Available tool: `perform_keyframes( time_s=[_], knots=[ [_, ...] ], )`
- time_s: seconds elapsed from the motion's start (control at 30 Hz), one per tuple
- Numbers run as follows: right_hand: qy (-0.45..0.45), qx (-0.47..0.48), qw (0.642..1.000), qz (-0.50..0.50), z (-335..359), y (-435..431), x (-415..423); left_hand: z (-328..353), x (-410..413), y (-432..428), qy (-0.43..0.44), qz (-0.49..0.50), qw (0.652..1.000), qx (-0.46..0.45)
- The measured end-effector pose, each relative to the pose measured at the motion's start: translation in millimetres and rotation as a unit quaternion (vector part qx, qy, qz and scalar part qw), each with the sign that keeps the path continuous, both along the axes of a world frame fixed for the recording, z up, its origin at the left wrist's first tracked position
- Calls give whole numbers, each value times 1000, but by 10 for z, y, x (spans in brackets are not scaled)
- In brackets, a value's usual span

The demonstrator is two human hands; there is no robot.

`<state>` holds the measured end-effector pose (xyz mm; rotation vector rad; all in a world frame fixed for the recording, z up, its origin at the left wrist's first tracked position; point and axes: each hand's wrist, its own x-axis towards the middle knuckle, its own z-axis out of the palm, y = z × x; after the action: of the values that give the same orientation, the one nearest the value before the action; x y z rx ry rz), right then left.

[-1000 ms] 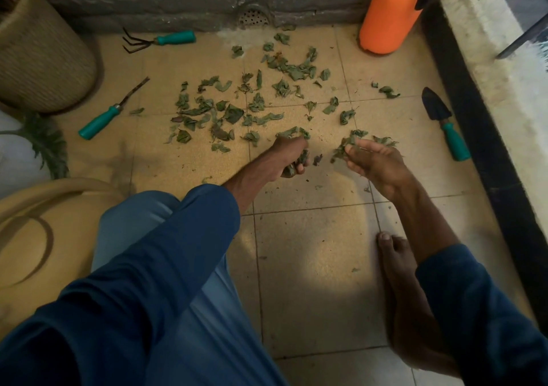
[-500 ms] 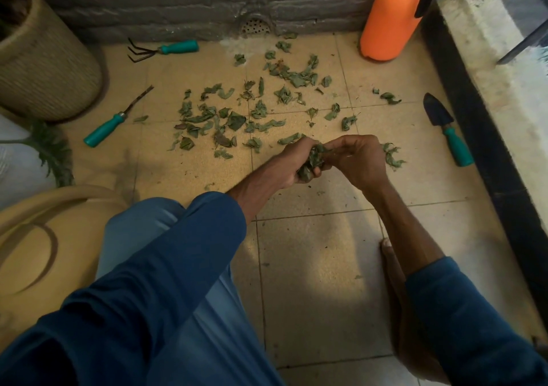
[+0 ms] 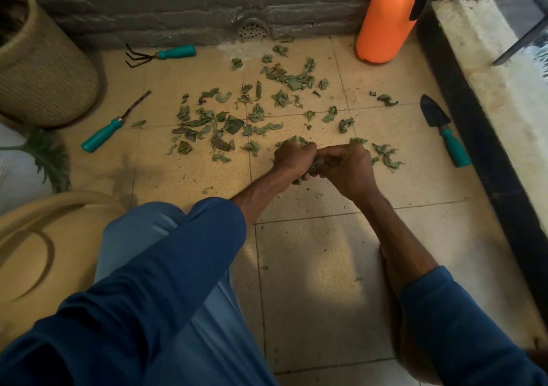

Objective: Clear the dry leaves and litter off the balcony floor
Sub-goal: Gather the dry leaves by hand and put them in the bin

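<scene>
Dry green leaves (image 3: 234, 124) lie scattered over the yellow tiled floor (image 3: 311, 282) ahead of me, up to the grey wall. My left hand (image 3: 292, 157) and my right hand (image 3: 345, 166) meet low over the floor, knuckles up, fingers curled. Between them they grip a bunch of gathered leaves (image 3: 308, 170), which shows only in the gap and below the left fist. A few more leaves (image 3: 387, 155) lie just right of my right hand.
An orange sprayer bottle (image 3: 385, 20) stands at the back right. A teal-handled trowel (image 3: 446, 130), hand rake (image 3: 161, 55) and weeder (image 3: 114, 124) lie on the floor. A woven pot (image 3: 41, 68) stands left, a tan watering can (image 3: 44, 252) near my knee. A raised ledge (image 3: 489, 95) runs along the right.
A second ago my hands were apart over the leaves, each scooping. They came together half a second ago and now press the gathered bunch tighter between them.
</scene>
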<state>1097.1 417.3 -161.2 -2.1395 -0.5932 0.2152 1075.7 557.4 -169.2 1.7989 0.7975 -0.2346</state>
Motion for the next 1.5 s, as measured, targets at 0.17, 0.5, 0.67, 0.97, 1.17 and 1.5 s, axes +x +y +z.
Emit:
perform_keyframes(
  time_s=[0.17, 0.5, 0.67, 0.97, 1.17, 1.5],
  knots=[
    [131, 56, 990, 10, 26, -50, 0, 3, -9, 33, -10, -23, 998, 59],
    [129, 67, 988, -52, 9, -125, 71, 92, 28, -98, 15, -28, 999, -19],
    [224, 135, 957, -128, 4, -169, 96, 131, 94, -230, 8, -24, 999, 19],
    [261, 76, 947, -171, -168, -957, 251, 92, 223, -258, 8, -60, 996, 67],
    [248, -174, 905, -300, -648, -1524, -51, 34, 225, -329, 8, -108, 993, 53],
    [70, -176, 946, -262, -917, -869, 8, 12, 238, -431, 6, -150, 988, 42]
  ],
)
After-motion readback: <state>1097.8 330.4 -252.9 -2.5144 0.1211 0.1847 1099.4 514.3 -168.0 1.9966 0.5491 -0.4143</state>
